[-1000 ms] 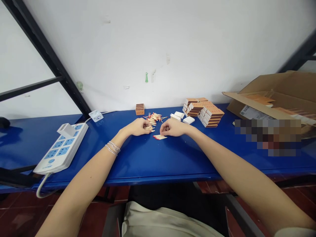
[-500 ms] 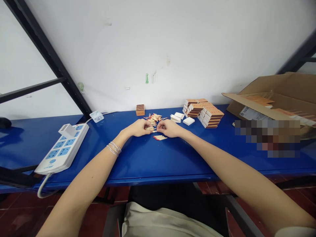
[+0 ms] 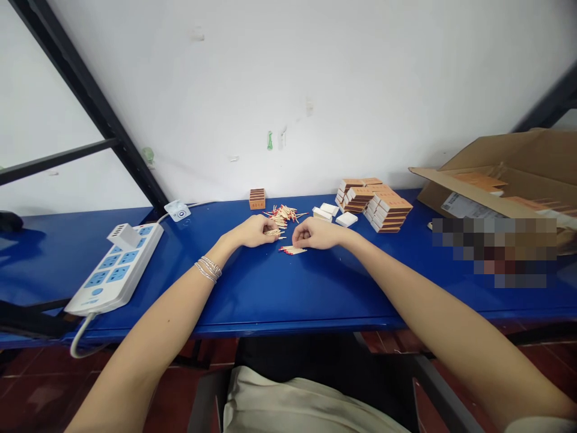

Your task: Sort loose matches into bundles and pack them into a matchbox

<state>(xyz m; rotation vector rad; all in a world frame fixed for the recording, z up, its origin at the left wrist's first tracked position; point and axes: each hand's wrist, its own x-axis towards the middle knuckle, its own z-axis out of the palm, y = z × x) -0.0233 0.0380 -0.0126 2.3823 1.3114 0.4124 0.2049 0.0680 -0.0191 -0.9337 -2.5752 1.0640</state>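
Observation:
My left hand [image 3: 259, 231] is closed around a small bunch of matchsticks [image 3: 273, 232], whose ends stick out toward the right. Pinched together, the fingers of my right hand [image 3: 315, 233] are down at a neat row of red-tipped matchsticks [image 3: 295, 251] on the blue tabletop [image 3: 279, 288]. A matchstick seems to be between those fingertips, largely hidden against the row. Behind both hands lies a loose heap of matchsticks [image 3: 285, 213]. White matchbox trays [image 3: 323, 214] sit just beyond my right hand.
Stacked matchboxes [image 3: 388, 210] stand at the back right, and a smaller stack [image 3: 257, 198] is by the wall. An open cardboard box [image 3: 478, 192] is at the far right, near a blurred patch. A white power strip [image 3: 119, 264] lies at the left, with a small white device [image 3: 178, 210] behind it.
My right hand has moved slightly right and toward me, from beside the left hand's bunch to the row of matchsticks. My left hand stays nearly in place, still holding its bunch.

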